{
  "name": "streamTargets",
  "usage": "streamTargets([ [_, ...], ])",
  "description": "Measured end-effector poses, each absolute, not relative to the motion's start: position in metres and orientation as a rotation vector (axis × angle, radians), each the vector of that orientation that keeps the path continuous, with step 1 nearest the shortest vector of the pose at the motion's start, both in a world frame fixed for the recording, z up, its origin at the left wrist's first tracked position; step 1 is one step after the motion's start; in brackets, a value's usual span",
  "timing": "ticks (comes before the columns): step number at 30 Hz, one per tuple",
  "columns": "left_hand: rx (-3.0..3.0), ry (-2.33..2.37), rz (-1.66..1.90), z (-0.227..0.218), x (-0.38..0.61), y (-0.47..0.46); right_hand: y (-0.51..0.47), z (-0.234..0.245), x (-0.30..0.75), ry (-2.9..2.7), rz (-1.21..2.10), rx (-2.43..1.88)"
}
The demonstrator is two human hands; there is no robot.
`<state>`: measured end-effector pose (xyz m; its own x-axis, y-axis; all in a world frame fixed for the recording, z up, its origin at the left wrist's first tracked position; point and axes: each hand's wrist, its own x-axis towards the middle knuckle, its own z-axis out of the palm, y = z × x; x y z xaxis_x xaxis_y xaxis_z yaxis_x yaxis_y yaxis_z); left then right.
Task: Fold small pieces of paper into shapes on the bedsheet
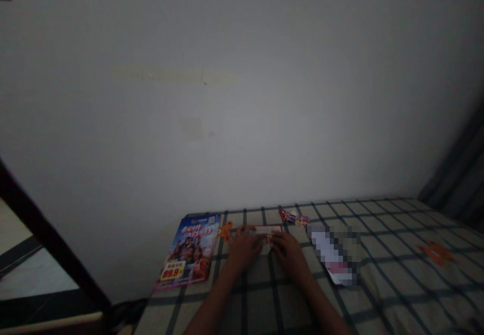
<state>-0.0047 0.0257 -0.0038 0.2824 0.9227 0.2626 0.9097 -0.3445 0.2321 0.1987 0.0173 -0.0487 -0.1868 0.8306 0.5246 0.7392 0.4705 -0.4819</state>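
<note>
A small white paper with a red edge (269,229) lies on the checked cloth between my two hands. My left hand (244,246) rests over its left end, fingers spread and pointing forward, with the thumb near the middle. At its right end is my right hand (290,254), fingers bent and drawn together on the paper's near edge. A small pale piece with orange-brown marks shows between the fingertips; dim light blurs its detail. Just beyond my left fingers lies an orange cut-out shape (225,230).
Left of my hands sits a stack of printed flyers (192,249). Crumpled colourful paper scraps (294,217) lie farther back. A blurred-out flat item (330,257) is on the right, with another orange cut-out (436,253) beyond. The checked cloth (385,234) meets a plain wall (264,98).
</note>
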Motion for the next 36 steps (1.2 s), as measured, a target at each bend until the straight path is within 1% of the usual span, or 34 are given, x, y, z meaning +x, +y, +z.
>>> streamTargets([
  [7, 2.432, 1.762, 0.610, -0.004, -0.003, 0.024, 0.018, -0.050, 0.199, -1.954, 0.166, -1.268],
  [15, 2.412, 1.734, 0.566, -0.004, -0.006, 0.024, 0.015, -0.046, 0.198, -1.908, 0.262, -1.218],
  [21, 2.424, 1.747, 0.565, -0.008, -0.006, 0.024, 0.012, -0.048, 0.201, -1.813, 0.174, -1.274],
  [36, 2.430, 1.732, 0.550, -0.006, -0.006, 0.022, 0.005, -0.041, 0.196, -1.928, 0.065, -1.364],
])
